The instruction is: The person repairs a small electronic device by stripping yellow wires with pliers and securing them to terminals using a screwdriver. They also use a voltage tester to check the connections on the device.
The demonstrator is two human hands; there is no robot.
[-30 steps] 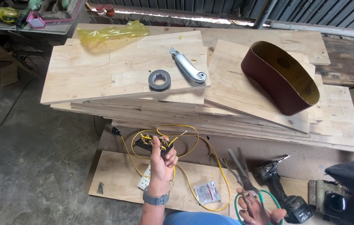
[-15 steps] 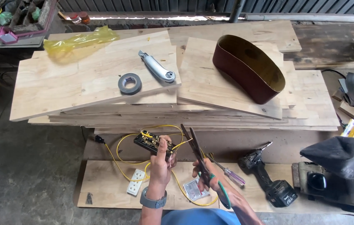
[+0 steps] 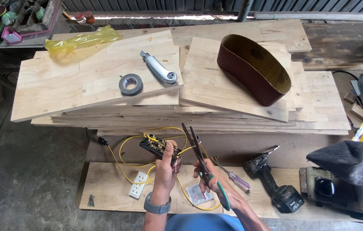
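You held the black terminal block [image 3: 159, 147] up in your left hand [image 3: 164, 167], fingers pinched around its near end, just above the low plank [image 3: 104, 188] by your knees. It looked light and rigid, a small hard plastic bar with brass contacts along the top, so a firm pinch at the plastic body suited it better than any grip on the metal. The yellow wires [image 3: 123, 160] looped out of it were thin, springy and limp under their own weight; they trailed down to a white socket strip [image 3: 139, 185] lying on the plank and would have tugged the block if they snagged. Your right hand [image 3: 209, 177] was closed through the green handles of a pair of long-nosed pliers [image 3: 195, 149], the dark jaws standing slightly apart and pointing up beside the block, close to it but whether touching a wire I cannot tell. The pliers looked stiff, steel and fairly heavy at the nose, with rubbery sleeves that gave a sure hold

Behind, the stacked pale boards [image 3: 96, 85] formed a smooth, dry wooden surface that carried a grey tape roll [image 3: 130, 84], a silvery utility knife [image 3: 158, 68], a crumpled yellow plastic bag [image 3: 81, 39] and a stiff reddish-brown sanding belt [image 3: 254, 68] standing on edge. A purple-handled screwdriver [image 3: 232, 176] and a cordless drill [image 3: 271, 182] lay right of your hands
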